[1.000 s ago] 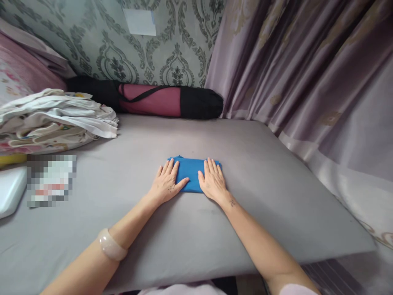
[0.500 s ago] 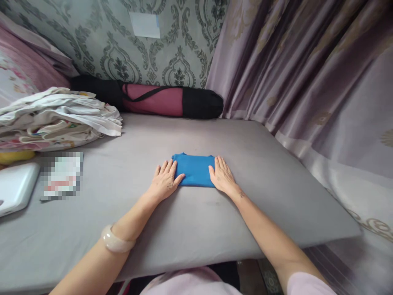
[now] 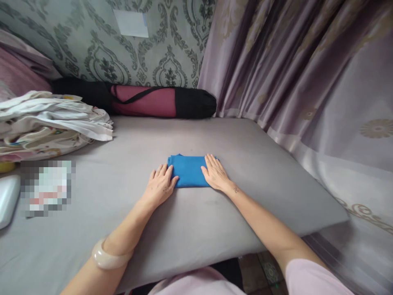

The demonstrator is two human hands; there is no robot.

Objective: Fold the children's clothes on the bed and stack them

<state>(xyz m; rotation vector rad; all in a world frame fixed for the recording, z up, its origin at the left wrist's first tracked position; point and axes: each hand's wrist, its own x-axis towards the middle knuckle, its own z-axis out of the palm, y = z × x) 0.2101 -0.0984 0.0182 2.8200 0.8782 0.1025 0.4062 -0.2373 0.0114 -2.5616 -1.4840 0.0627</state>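
Observation:
A blue cloth (image 3: 189,172), folded into a small flat rectangle, lies on the grey sheet in front of me. At its left edge rests my left hand (image 3: 160,184), fingers stretched out and the thumb touching the cloth. My right hand (image 3: 215,173) lies flat over the cloth's right end, fingers extended and covering part of that edge. Neither hand grips anything. What kind of item the cloth is, the folds do not show.
A grey-covered surface (image 3: 270,192) stretches around the cloth. Crumpled white fabric (image 3: 55,119) is piled at left, near a white object (image 3: 7,200) and a blurred packet (image 3: 49,186). A black and maroon long bag (image 3: 147,102) lies along the wall; curtains (image 3: 294,69) hang at right.
The whole view has shifted, so most things sit slightly further left. My right hand reaches a little further over the cloth's right end; my left hand stays at the left edge.

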